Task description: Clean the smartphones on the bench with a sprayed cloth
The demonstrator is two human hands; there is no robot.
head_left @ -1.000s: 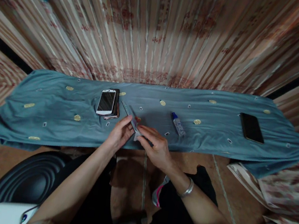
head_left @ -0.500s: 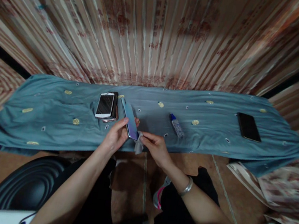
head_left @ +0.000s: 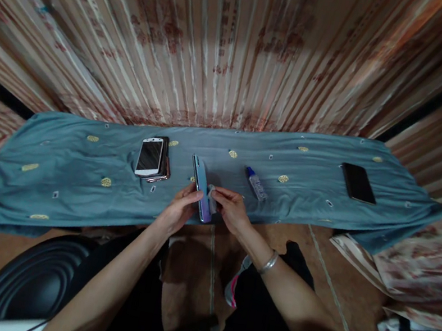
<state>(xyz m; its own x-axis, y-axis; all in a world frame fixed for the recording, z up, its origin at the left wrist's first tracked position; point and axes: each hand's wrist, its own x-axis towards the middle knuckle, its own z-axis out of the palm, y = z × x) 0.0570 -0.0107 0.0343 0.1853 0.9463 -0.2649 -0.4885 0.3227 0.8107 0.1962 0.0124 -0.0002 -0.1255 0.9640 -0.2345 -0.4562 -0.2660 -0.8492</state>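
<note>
Tilted nearly on edge, a blue-purple smartphone [head_left: 203, 188] is gripped by my left hand [head_left: 179, 209], thumb along its near side. My right hand [head_left: 233, 211] pinches a small light grey cloth [head_left: 212, 200] against the phone's right side. Part of the cloth is hidden by the fingers. To the left lies a small stack of phones with a white phone [head_left: 149, 157] on top. A clear bottle with a blue cap [head_left: 256, 184] rests on its side to the right of my hands.
A blue-green patterned cloth [head_left: 88, 165] covers the long narrow table. Far right on it lies a black phone [head_left: 358, 183]. Pleated curtains [head_left: 233, 48] hang behind. A round black stool [head_left: 30, 274] stands at the lower left, a white object [head_left: 11, 325] on it.
My left hand has turned the phone more upright and onto its edge. My right hand has moved the grey cloth up along the phone's side. The whole view has shifted slightly.
</note>
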